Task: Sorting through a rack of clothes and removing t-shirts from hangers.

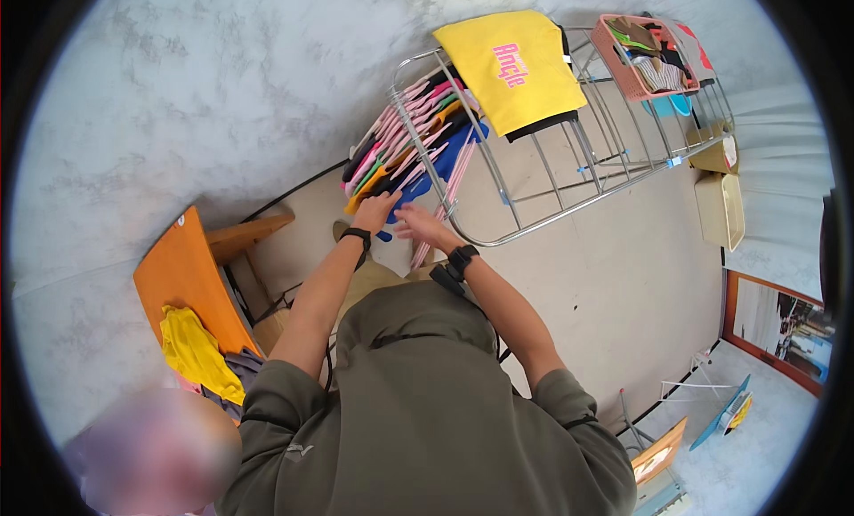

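A row of garments on pink hangers (400, 132) hangs from the near end of a metal drying rack (477, 239). At the front of the row is a blue garment (448, 161). My left hand (375, 212) is at the lower edge of this blue garment, its fingers bent; whether they grip the cloth is not clear. Just to its right, my right hand (421, 224) has its fingers spread and appears to hold nothing. Several bare pink hangers (460, 176) hang beside the right hand.
A folded yellow garment (534, 102) lies on the rack over black cloth. Farther along stands a pink basket (608, 55) of clothes. At left, an orange tabletop (183, 269) bears yellow cloth (197, 349), near a person's blurred head (157, 449). A cream bin (719, 212) stands by the right wall.
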Available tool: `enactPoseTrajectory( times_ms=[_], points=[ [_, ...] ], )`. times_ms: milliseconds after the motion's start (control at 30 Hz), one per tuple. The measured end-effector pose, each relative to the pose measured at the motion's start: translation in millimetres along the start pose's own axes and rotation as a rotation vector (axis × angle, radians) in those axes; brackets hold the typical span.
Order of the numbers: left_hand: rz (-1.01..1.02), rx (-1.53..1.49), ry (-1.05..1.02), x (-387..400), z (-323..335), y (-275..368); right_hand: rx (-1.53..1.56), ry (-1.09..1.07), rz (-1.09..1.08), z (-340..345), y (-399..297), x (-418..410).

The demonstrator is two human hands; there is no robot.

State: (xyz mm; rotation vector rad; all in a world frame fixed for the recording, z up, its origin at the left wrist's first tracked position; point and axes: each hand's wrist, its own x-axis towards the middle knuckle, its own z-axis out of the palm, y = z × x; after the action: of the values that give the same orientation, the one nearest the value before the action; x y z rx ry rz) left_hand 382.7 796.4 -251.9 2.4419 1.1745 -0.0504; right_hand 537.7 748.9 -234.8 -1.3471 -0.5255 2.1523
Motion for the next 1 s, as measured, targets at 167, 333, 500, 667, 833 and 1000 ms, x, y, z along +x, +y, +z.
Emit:
enactPoseTrajectory(
  times_ms=[167, 333, 500, 667, 833, 1000],
  points=[
    [-0.057, -0.006, -0.015, -7.5, 4.5, -0.4, -0.072, 0.253, -0.096, 1.4, 0.5, 35.5],
    [-0.017, -0.087, 0.03, -16.4, 2.0, 8.3, -0.044, 0.326, -0.164, -5.6, 4.5, 53.7],
    [0.012, -0.16, 0.055, -30.7, 7.1, 13.6, -0.297, 0.442, -0.188, -8.3, 18.0, 66.9],
    [-0.088, -0.174, 0.055, -49.8, 21.4, 15.5, -0.184, 0.48, -0.156, -6.3, 29.4, 69.6],
    [-0.148, -0.149, -0.07, -99.9, 35.9, -1.6, -0.239, 0.522, -0.228, -9.7, 27.3, 65.4],
    [-0.232, -0.272, -0.118, -155.9, 37.4, -20.6, -0.241, 0.444, -0.238, 0.9, 23.5, 65.0]
  ],
)
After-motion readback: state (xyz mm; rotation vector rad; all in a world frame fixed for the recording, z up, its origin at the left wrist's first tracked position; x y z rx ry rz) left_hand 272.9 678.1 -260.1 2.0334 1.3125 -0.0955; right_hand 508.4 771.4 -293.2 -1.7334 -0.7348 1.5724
